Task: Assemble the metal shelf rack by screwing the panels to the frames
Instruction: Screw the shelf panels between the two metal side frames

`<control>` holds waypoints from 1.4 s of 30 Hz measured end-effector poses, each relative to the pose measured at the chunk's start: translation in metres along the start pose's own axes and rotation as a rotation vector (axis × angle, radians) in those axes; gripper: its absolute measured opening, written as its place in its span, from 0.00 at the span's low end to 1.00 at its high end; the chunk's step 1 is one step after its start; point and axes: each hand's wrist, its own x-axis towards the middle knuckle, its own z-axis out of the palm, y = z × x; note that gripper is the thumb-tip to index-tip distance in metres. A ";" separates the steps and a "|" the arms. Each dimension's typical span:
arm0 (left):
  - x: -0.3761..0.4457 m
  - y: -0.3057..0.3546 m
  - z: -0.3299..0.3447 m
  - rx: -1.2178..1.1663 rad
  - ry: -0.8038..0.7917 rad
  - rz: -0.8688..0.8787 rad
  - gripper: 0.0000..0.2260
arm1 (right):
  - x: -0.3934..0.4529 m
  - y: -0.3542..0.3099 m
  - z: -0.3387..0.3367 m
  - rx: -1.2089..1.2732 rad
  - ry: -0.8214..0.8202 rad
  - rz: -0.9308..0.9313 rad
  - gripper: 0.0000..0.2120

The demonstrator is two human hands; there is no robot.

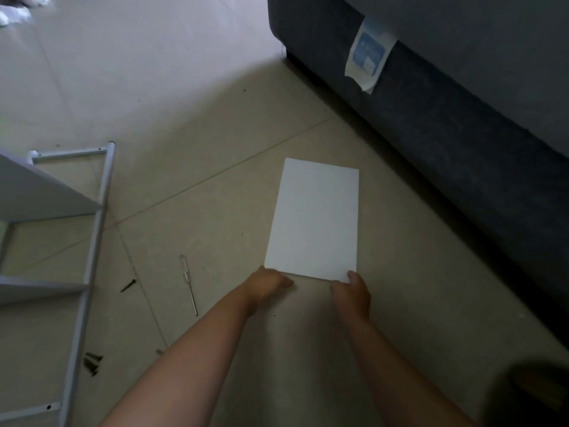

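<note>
A white rectangular panel lies flat on the tiled floor in front of me. My left hand grips its near left corner and my right hand grips its near right corner, thumb on top. At the left edge stands the partly built rack: a grey-white metal frame with two panels fixed to it. A screwdriver with a clear handle lies on the floor between the rack and my left arm. Black screws lie beside the frame, one more further up.
A dark grey sofa with a blue-and-white tag runs diagonally along the right side, close behind the panel. A dark object sits at the bottom right corner. Beige floor tiles stretch between rack and sofa.
</note>
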 end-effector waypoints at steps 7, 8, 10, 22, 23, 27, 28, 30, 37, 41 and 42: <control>-0.006 -0.006 -0.012 -0.234 0.213 0.175 0.07 | -0.004 -0.018 -0.010 0.399 0.086 0.140 0.09; -0.008 -0.004 -0.013 -0.226 0.251 0.229 0.07 | -0.005 -0.021 -0.013 0.493 0.077 0.128 0.10; -0.012 0.002 -0.013 -0.145 0.280 0.298 0.07 | -0.006 -0.031 -0.025 0.606 0.065 0.092 0.12; -0.093 0.058 -0.070 -0.002 0.502 0.577 0.30 | -0.129 -0.157 -0.083 0.851 -0.179 -0.179 0.11; -0.106 0.058 -0.081 0.171 0.507 0.611 0.23 | -0.142 -0.162 -0.084 0.844 -0.217 -0.195 0.11; -0.158 0.043 -0.128 0.517 0.545 0.642 0.15 | -0.199 -0.181 -0.089 0.592 -0.387 -0.384 0.07; -0.171 0.037 -0.142 0.536 0.551 0.643 0.14 | -0.212 -0.185 -0.091 0.324 -0.346 -0.526 0.05; -0.198 0.023 -0.167 0.570 0.534 0.633 0.11 | -0.233 -0.189 -0.092 -0.473 -0.091 -0.828 0.07; -0.268 -0.042 -0.221 0.587 0.324 0.607 0.11 | -0.319 -0.203 -0.048 -1.260 -0.195 -1.225 0.13; -0.288 -0.067 -0.239 0.507 0.345 0.637 0.04 | -0.344 -0.197 -0.024 -1.354 -0.218 -1.213 0.14; -0.293 -0.072 -0.245 0.496 0.397 0.657 0.06 | -0.348 -0.195 -0.018 -1.360 -0.228 -1.198 0.14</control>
